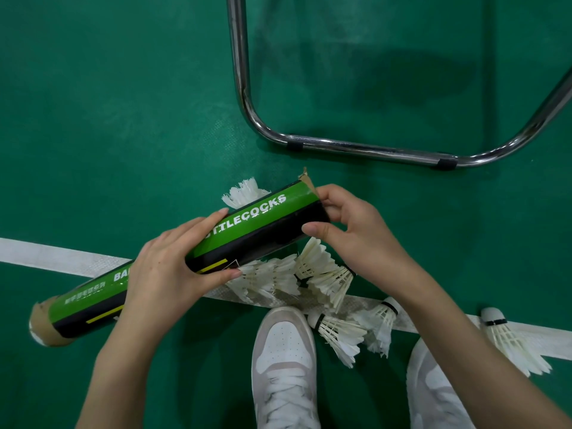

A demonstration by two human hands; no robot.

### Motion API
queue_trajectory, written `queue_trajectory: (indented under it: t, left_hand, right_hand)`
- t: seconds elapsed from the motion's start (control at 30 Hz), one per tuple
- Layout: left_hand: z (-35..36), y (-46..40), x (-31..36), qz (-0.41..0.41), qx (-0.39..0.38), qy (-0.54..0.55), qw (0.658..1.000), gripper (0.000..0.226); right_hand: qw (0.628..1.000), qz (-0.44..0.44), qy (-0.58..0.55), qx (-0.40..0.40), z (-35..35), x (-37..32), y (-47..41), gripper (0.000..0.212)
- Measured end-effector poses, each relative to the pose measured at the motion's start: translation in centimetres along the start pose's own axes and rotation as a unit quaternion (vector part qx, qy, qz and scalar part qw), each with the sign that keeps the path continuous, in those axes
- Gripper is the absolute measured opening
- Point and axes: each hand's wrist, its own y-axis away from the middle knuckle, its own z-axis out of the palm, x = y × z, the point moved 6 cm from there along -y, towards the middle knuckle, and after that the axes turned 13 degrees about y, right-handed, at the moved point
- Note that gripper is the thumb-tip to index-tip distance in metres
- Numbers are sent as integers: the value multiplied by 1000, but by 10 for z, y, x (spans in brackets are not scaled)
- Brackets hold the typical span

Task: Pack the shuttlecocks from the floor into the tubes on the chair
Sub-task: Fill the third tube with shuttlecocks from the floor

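A green and black shuttlecock tube (257, 226) lies slanted in the air, its far end up and to the right. My left hand (173, 267) grips its middle from above. My right hand (349, 230) holds the tube's torn far end, fingers curled at the opening; what they hold there is hidden. Several white feather shuttlecocks (322, 274) lie on the floor under the tube. One shuttlecock (244, 191) pokes out behind the tube, another shuttlecock (510, 342) lies at the right.
The chrome chair frame (356, 147) stands on the green floor just beyond the tube. A white court line (62, 258) crosses the floor. My white shoes (284, 360) are below the shuttlecocks.
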Motion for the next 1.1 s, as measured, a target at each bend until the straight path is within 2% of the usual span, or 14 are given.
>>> queue_trajectory:
  t: [0.2, 0.37, 0.47, 0.83, 0.97, 1.1]
  left_hand:
    - [1, 0, 1, -4, -2, -2, 1000, 84]
    - [-3, 0, 1, -15, 5, 28, 999, 82]
    - [-5, 0, -1, -12, 5, 12, 1000, 81]
    - [-3, 3, -5, -18, -4, -1, 1000, 80]
    - [0, 3, -5, -19, -8, 6, 1000, 80]
    - [1, 3, -4, -16, -7, 6, 1000, 80]
  right_hand:
    - [1000, -9, -16, -6, 0, 2, 2, 26]
    - [997, -23, -17, 66, -19, 12, 8, 24]
    - [997, -8, -6, 77, -23, 28, 12, 25]
    - [993, 112, 30, 24, 11, 87, 19, 25]
    - [990, 129, 50, -1, 23, 89, 19, 30]
    - [991, 124, 57, 5, 25, 84, 19, 22]
